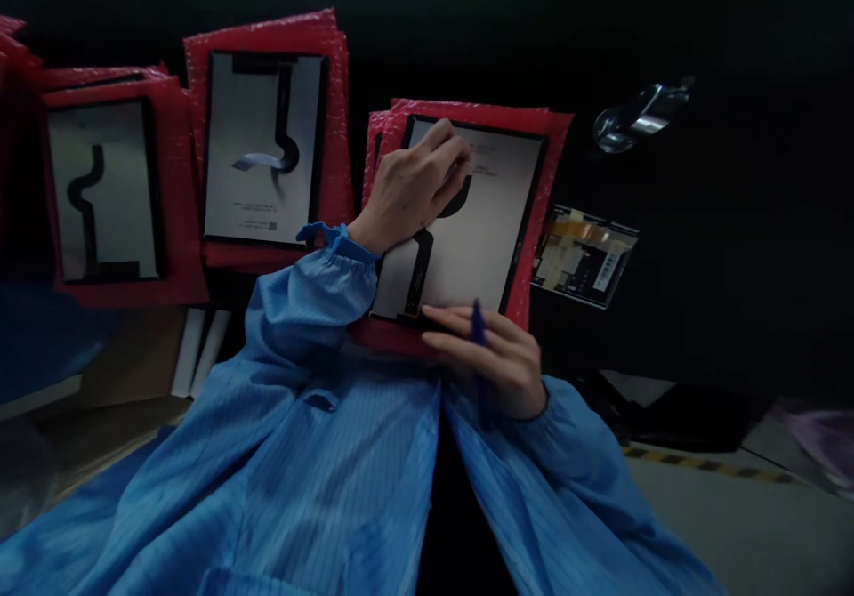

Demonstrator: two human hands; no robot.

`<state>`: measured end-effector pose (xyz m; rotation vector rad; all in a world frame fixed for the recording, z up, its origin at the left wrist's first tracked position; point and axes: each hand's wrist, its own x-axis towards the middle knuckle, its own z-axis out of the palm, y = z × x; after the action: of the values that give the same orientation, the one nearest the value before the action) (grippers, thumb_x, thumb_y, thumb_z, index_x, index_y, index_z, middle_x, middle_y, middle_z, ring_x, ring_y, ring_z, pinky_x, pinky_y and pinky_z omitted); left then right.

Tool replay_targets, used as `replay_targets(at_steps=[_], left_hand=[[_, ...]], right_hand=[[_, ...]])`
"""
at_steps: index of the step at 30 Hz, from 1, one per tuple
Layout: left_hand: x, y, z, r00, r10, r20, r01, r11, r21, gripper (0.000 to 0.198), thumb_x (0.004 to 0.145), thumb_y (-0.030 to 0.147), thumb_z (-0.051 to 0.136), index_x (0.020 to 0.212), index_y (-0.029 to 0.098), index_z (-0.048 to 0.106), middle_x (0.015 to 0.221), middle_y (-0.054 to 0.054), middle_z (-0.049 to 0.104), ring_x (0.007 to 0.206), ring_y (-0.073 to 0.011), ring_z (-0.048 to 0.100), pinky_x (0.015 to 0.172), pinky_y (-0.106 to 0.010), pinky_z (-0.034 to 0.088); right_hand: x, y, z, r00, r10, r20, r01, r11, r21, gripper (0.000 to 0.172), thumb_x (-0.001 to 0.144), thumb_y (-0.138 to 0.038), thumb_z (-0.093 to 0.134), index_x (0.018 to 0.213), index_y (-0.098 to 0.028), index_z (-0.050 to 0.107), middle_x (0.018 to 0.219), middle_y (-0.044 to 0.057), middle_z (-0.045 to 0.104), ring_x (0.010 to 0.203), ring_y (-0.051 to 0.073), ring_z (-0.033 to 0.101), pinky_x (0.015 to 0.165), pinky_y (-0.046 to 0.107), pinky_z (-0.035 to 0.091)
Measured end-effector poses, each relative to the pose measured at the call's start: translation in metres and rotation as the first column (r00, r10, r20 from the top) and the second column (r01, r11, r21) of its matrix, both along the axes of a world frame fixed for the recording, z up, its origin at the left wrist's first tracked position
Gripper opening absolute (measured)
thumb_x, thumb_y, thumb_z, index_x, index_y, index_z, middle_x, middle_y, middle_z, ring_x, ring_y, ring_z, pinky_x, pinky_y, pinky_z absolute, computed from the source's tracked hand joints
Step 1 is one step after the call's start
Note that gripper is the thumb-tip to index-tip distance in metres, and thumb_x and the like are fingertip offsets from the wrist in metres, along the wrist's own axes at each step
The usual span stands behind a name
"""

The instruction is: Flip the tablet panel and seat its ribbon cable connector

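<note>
A flat display panel (503, 222) with a pale back and black edges lies face down on red bubble-wrap sheets (553, 147). Its black ribbon cable (418, 271) rises from the lower edge and curls up under my left hand (420, 182). That hand is closed in a pinch over the cable's free end, hiding the tip. At the panel's lower edge is my right hand (500, 356), its fingers nearly straight, fingertips by the cable's base. A slim blue pen-like stick (478, 320) is held between those fingers.
Two more panels, a middle one (253, 196) and a left one (110, 196), lie on red wrap stacks. On the dark table at right are a shiny clear roll-like object (640, 117) and a small panel with circuitry (587, 258). A cardboard box (130, 360) stands lower left.
</note>
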<state>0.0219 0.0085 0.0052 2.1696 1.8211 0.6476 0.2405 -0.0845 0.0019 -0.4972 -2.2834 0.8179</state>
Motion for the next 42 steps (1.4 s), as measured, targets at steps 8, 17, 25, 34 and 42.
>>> replay_targets(at_steps=[8, 17, 25, 34, 42], left_hand=[[-0.006, 0.000, -0.006, 0.959, -0.073, 0.275, 0.040, 0.992, 0.123, 0.056, 0.108, 0.045, 0.026, 0.071, 0.018, 0.058, 0.088, -0.009, 0.064, 0.072, -0.0181, 0.059, 0.072, -0.036, 0.040], [-0.004, -0.006, 0.004, 0.636, -0.145, 0.758, 0.265, 0.963, -0.039, 0.032, 0.095, 0.049, 0.061, 0.091, 0.017, 0.059, 0.071, -0.002, 0.064, 0.065, -0.0141, 0.064, 0.062, -0.026, 0.045], [-0.008, -0.011, 0.024, 0.464, 0.041, 0.885, 0.434, 0.860, -0.268, 0.035, 0.091, 0.040, 0.069, 0.108, 0.010, 0.071, 0.081, -0.006, 0.067, 0.065, -0.0113, 0.059, 0.058, -0.022, 0.044], [-0.009, -0.009, 0.019, 0.106, 0.412, 0.905, 0.624, 0.681, -0.383, 0.050, 0.079, 0.058, 0.074, 0.085, 0.009, 0.072, 0.067, -0.002, 0.051, 0.050, -0.0066, 0.042, 0.043, -0.018, 0.035], [-0.004, -0.010, 0.029, 0.034, 0.464, 0.885, 0.544, 0.735, -0.405, 0.031, 0.078, 0.033, 0.082, 0.080, 0.011, 0.060, 0.063, 0.004, 0.051, 0.038, 0.0031, 0.019, 0.034, -0.010, 0.020]], right_hand=[[-0.008, -0.010, -0.019, 0.907, -0.123, 0.402, -0.066, 0.902, 0.427, 0.052, 0.103, -0.002, 0.042, 0.153, -0.017, 0.043, 0.158, 0.011, 0.042, 0.146, 0.025, 0.044, 0.123, 0.048, 0.038], [0.019, 0.005, -0.020, 0.919, -0.043, 0.392, -0.088, 0.946, 0.311, 0.050, 0.104, -0.004, 0.038, 0.153, -0.012, 0.041, 0.158, 0.013, 0.041, 0.152, 0.024, 0.033, 0.124, 0.042, 0.038], [0.045, 0.035, 0.000, 0.991, 0.108, 0.084, -0.120, 0.981, 0.156, 0.029, 0.100, -0.044, 0.062, 0.103, -0.015, 0.066, 0.139, 0.018, 0.062, 0.128, 0.030, 0.062, 0.109, 0.048, 0.054], [0.094, 0.129, -0.009, 0.894, -0.437, 0.096, 0.446, 0.853, -0.272, 0.041, 0.087, -0.031, 0.079, 0.123, -0.026, 0.060, 0.134, 0.008, 0.065, 0.112, 0.027, 0.069, 0.097, 0.044, 0.060], [0.084, 0.135, 0.006, 0.947, -0.210, -0.244, 0.025, 0.804, -0.594, 0.037, 0.085, -0.021, 0.081, 0.117, -0.030, 0.064, 0.115, 0.000, 0.070, 0.089, 0.013, 0.071, 0.082, 0.025, 0.063]])
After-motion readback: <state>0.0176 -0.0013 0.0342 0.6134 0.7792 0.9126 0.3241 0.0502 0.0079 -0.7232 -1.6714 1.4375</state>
